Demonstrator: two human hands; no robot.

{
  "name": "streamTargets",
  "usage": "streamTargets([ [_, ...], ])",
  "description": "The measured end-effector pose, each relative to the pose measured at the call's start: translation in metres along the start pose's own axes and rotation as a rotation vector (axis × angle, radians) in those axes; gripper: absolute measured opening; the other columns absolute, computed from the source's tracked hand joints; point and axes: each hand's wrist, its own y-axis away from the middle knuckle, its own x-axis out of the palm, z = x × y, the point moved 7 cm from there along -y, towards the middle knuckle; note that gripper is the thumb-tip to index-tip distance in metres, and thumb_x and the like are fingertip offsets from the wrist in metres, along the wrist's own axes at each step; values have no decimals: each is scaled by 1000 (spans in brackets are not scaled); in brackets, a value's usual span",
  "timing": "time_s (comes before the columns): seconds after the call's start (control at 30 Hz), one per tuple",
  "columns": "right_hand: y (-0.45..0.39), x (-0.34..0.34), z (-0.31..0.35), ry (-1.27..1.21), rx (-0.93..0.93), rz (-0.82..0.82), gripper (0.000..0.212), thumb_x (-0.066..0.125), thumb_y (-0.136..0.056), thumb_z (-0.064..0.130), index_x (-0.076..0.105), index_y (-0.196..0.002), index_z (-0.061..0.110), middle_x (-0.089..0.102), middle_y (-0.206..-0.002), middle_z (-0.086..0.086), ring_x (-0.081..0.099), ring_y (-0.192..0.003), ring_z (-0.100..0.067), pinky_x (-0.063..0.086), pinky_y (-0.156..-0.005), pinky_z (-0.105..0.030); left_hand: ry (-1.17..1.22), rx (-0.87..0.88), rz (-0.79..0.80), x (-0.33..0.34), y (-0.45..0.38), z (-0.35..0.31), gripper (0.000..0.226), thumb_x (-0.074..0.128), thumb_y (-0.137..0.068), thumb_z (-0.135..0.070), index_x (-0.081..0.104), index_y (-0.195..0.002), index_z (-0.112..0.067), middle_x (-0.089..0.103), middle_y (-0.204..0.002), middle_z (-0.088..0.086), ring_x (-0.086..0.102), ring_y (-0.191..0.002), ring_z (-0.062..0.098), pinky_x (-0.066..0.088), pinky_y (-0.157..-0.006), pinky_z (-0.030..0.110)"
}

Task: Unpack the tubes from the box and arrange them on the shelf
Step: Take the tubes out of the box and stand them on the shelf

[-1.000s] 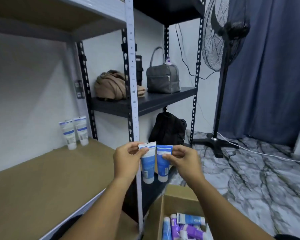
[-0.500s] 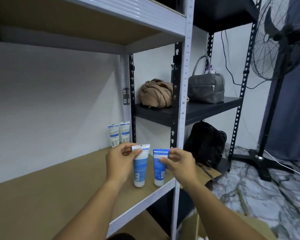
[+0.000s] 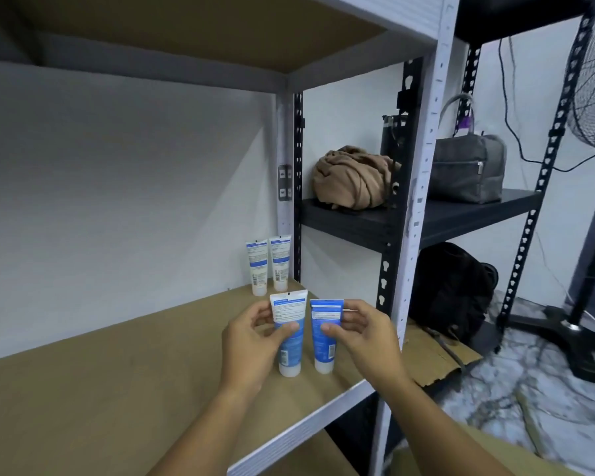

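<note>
Behind each hand (image 3: 251, 341), a held tube (image 3: 291, 338) is partly hidden.

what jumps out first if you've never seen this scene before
Front and centre, the left hand and the right hand each pinch an upright blue and white tube, the left tube and the right tube, cap down over the brown shelf board. Behind them, two white tubes stand side by side at the shelf's back corner. To the right, a black rack carries a bundled tan cloth and a grey bag.
</note>
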Motion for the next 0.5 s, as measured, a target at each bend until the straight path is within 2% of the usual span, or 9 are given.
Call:
streamTargets([
  [0.07, 6, 3, -7, 84, 13, 25, 50, 89, -68, 18, 65, -111, 26, 74, -97, 11, 70, -90, -1, 59, -80, -25, -42, -21, 42, 3, 6, 10, 47, 89, -65, -4, 68, -95, -34, 74, -92, -18, 68, -88, -3, 51, -69, 8],
  [0.17, 13, 9, -20, 206, 37, 46, 54, 93, -61, 16, 65, -104, 32, 73, -90, 14, 69, -81, 4, 60, -75, -21, -108, -44, 88, 4, 15, 24, 51, 91, -62, -6, 68, -100, -34, 74, -92, -20, 67, -89, -5, 49, -72, 6],
  [0.3, 5, 28, -29, 239, 45, 79, 54, 91, -64, 18, 65, -109, 31, 73, -92, 17, 67, -83, 8, 57, -78, -17, -143, -16, 51, -2, 13, 31, 47, 90, -63, -7, 70, -96, -34, 73, -90, -26, 67, -85, -7, 49, -75, 6],
  [0.5, -15, 70, -31, 181, 16, 117, 49, 83, -72, 10, 63, -110, 33, 72, -98, 19, 66, -89, 9, 55, -84, -19, -196, 4, -34, -27, -11, 45, 46, 89, -63, -6, 70, -95, -33, 73, -87, -21, 67, -84, -6, 46, -73, 3],
])
